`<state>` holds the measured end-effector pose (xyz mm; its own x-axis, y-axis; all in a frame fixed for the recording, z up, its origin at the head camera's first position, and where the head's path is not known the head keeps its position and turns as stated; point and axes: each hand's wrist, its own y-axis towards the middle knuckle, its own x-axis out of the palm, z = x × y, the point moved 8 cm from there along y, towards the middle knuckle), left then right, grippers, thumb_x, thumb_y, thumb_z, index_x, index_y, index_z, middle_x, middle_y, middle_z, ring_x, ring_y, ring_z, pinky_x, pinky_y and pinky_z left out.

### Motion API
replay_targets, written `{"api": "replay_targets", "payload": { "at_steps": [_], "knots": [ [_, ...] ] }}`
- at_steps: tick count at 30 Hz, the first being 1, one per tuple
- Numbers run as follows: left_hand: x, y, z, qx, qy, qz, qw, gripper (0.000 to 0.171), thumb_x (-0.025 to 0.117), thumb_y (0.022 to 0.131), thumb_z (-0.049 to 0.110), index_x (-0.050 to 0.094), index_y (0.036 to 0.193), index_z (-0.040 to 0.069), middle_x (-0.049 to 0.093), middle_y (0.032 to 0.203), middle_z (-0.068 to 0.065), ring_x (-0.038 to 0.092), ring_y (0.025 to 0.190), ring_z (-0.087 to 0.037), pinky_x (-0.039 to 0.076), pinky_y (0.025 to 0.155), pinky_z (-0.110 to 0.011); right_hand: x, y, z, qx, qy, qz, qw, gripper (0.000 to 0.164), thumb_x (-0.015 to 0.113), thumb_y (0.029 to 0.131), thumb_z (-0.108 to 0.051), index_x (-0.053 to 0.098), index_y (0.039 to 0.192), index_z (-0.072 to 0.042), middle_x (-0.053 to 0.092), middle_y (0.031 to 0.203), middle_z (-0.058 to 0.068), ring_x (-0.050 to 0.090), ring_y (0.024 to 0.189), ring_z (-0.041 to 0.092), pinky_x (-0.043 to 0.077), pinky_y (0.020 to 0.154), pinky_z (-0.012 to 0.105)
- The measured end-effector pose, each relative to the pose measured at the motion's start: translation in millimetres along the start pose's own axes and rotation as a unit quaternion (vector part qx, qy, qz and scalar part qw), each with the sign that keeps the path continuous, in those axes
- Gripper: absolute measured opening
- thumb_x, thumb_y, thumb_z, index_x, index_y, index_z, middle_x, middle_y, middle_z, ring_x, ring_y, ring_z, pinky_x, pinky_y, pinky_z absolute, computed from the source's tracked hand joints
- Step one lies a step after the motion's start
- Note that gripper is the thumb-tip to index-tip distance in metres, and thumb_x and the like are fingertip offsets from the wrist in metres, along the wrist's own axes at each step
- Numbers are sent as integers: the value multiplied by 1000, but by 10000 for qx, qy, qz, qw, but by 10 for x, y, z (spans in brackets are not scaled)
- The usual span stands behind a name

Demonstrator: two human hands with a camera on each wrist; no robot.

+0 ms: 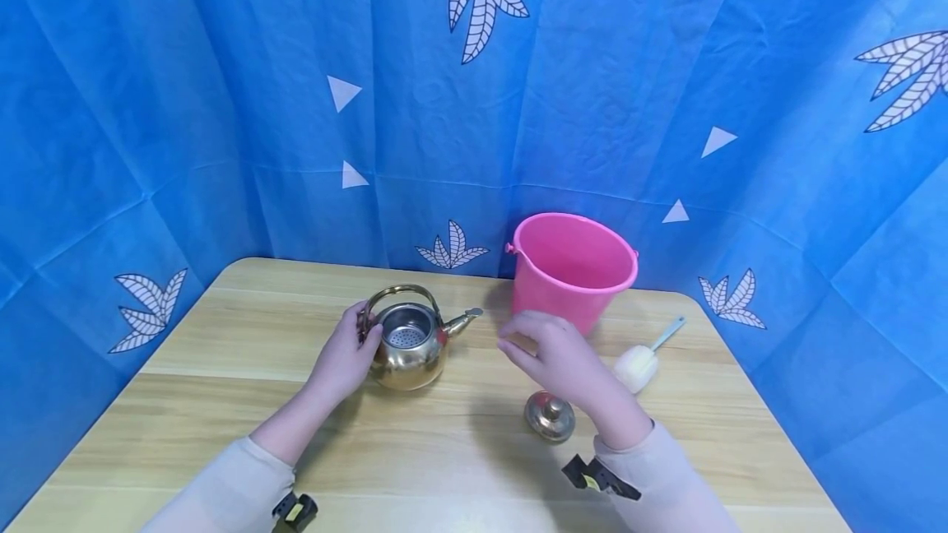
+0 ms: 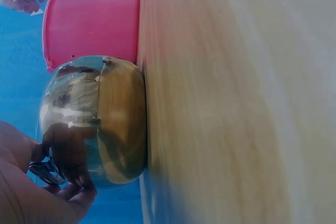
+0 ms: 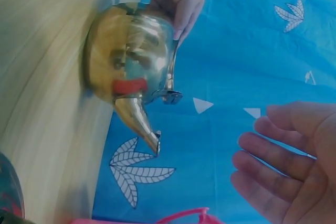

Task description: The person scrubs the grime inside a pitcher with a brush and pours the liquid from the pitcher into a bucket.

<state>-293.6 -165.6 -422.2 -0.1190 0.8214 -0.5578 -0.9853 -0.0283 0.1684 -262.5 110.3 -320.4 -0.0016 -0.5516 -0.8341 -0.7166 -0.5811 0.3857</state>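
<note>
A shiny gold metal teapot (image 1: pixel 409 366) stands lidless on the table, its spout pointing right. Through its top shows a perforated strainer (image 1: pixel 407 338). My left hand (image 1: pixel 351 352) grips the left side of the arched handle (image 1: pixel 403 289); in the left wrist view the fingers curl round the handle's base beside the teapot (image 2: pixel 94 121). My right hand (image 1: pixel 559 354) is held in the air right of the spout, in front of the bucket, with loosely bent fingers and nothing in them. Below it on the table lies the round knobbed lid (image 1: pixel 550 416).
A pink bucket (image 1: pixel 541 296) stands at the back right of the wooden table (image 1: pixel 244 327). To its front right lies a white sponge brush (image 1: pixel 635 368) with a pale blue handle (image 1: pixel 669 332). Blue patterned cloth (image 1: pixel 444 105) hangs around the table's back and sides.
</note>
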Motion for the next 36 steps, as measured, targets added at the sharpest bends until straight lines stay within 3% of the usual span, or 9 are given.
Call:
{"api": "replay_targets", "payload": {
  "at_steps": [21, 36],
  "knots": [
    [4, 2, -26, 25, 4, -3, 10000, 60, 48, 105, 18, 22, 153, -8, 49, 141, -31, 47, 132, -47, 34, 113, -57, 8, 179, -148, -26, 538, 194, 9984, 18, 72, 94, -16, 74, 111, -13, 73, 108, -4, 66, 105, 13, 56, 92, 33],
    [0, 1, -24, 35, -48, 6, 10000, 59, 48, 105, 17, 23, 152, -8, 50, 140, -30, 46, 133, -47, 33, 113, -58, 114, 353, -322, -304, 440, 188, 9984, 15, 73, 92, -12, 74, 107, -12, 73, 104, -1, 66, 101, 12, 56, 91, 31]
  ]
}}
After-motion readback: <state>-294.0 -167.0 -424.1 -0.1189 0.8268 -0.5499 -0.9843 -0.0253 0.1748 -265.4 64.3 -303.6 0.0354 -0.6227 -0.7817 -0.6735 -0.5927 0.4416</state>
